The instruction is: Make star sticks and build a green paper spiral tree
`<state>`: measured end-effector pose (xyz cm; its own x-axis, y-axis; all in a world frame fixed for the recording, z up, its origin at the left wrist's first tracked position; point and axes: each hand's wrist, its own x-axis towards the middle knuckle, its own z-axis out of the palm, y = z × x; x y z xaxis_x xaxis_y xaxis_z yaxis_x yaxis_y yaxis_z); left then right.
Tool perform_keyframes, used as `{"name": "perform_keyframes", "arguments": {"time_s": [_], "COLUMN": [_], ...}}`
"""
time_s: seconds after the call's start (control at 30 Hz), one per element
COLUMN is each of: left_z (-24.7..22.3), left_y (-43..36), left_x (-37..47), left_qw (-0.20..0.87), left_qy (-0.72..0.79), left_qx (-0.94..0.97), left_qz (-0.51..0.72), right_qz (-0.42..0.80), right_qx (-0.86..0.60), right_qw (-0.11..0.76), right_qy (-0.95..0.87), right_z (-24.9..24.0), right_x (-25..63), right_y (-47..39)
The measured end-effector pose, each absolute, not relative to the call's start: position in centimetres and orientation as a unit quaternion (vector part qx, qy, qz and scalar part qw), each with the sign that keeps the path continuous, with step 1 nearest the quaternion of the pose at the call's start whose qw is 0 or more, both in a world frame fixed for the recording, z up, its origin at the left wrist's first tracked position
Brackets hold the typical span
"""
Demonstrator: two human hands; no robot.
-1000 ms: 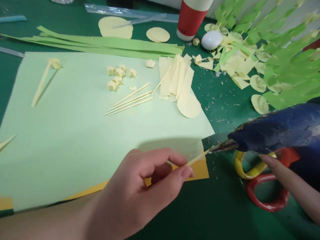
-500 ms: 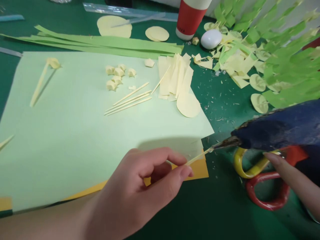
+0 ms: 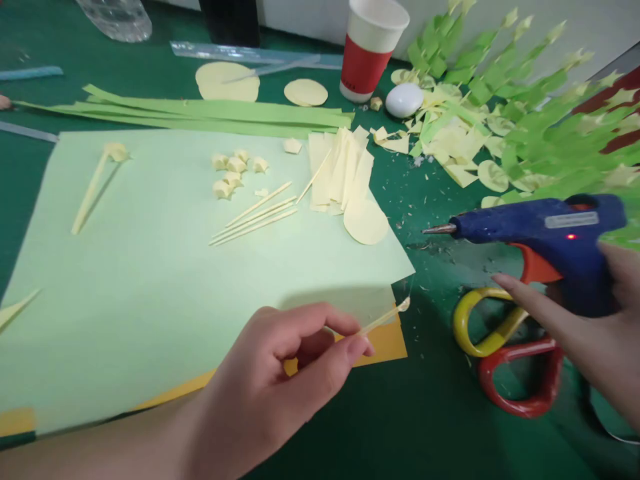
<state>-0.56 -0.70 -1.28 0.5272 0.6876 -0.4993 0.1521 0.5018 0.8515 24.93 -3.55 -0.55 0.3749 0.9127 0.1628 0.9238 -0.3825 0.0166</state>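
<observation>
Far left: another person's fingertip [image 3: 5, 103] at the frame edge, by the ends of long, flat green paper strips [image 3: 215, 117]. These run along the top of a large pale green paper sheet [image 3: 150, 280]. On the sheet, left: a pale yellow paper stem with a bent head [image 3: 90, 190]. Mid-sheet: a cluster of small puffed pale yellow paper stars [image 3: 233, 162]; below it, thin pale yellow sticks [image 3: 255, 217] fanned out.

Left hand [image 3: 287, 380], over the sheet's lower edge: thumb and forefinger pinched together on one slender pale yellow stick [image 3: 381, 321]. Stick slants up to the right; clear blob at its tip, well apart from the nozzle. An orange-yellow paper sheet [image 3: 393, 347] shows beneath.

Beyond: stacked pale yellow paper strips [image 3: 330, 170], a red-and-white paper cup [image 3: 367, 50], a white egg-shaped object [image 3: 404, 100] and a heap of paper scraps [image 3: 455, 137].

Right: blue glue gun with orange trigger [image 3: 520, 221], red light lit. Right hand [image 3: 595, 340] wrapped round its grip, one finger extended. Yellow and red looped handles [image 3: 523, 351] lie below the gun, partly covered by that hand. Green paper plants [image 3: 560, 150] crowd behind.
</observation>
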Motion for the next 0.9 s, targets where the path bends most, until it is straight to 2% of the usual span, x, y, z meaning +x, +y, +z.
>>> {"name": "perform_keyframes", "arguments": {"time_s": [0.17,0.23,0.3,0.37,0.4,0.47,0.53,0.6,0.73,0.9], "left_z": [-0.9,-0.9,-1.1,-1.2,-1.2,-1.2,-1.0,-0.7,-0.1,0.4], "left_y": [-0.7,-0.7,-0.6,-0.4,-0.3,-0.2,-0.4,-0.7,-1.2,-1.3], "left_x": [-0.6,-0.7,-0.9,-0.9,-0.9,-0.8,-0.7,-0.5,-0.6,-0.7], "left_qw": [0.731,0.733,0.748,0.765,0.770,0.765,0.756,0.762,0.778,0.778], "left_qy": [0.462,0.461,0.450,0.433,0.427,0.425,0.433,0.431,0.419,0.400], "left_qx": [0.469,0.464,0.444,0.416,0.405,0.398,0.398,0.390,0.373,0.408], "left_qz": [0.178,0.185,0.204,0.233,0.247,0.274,0.288,0.286,0.283,0.260], "right_qz": [0.012,-0.030,-0.117,-0.138,-0.099,0.129,0.340,0.465,0.610,0.657], "right_qx": [-0.878,-0.856,-0.809,-0.752,-0.725,-0.681,-0.630,-0.602,-0.571,-0.545], "right_qw": [-0.030,-0.030,0.024,0.132,0.200,0.290,0.317,0.346,0.375,0.407], "right_qy": [-0.478,-0.515,-0.576,-0.631,-0.652,-0.660,-0.622,-0.549,-0.402,-0.325], "right_z": [-0.2,-0.5,-0.6,-0.2,0.0,0.6,0.9,1.0,1.0,1.5], "right_x": [25.4,25.5,25.0,23.6,22.6,20.2,17.6,15.6,13.8,13.1], "right_y": [-2.0,-2.1,-2.6,-3.3,-3.6,-4.2,-4.4,-4.3,-3.8,-3.3]}}
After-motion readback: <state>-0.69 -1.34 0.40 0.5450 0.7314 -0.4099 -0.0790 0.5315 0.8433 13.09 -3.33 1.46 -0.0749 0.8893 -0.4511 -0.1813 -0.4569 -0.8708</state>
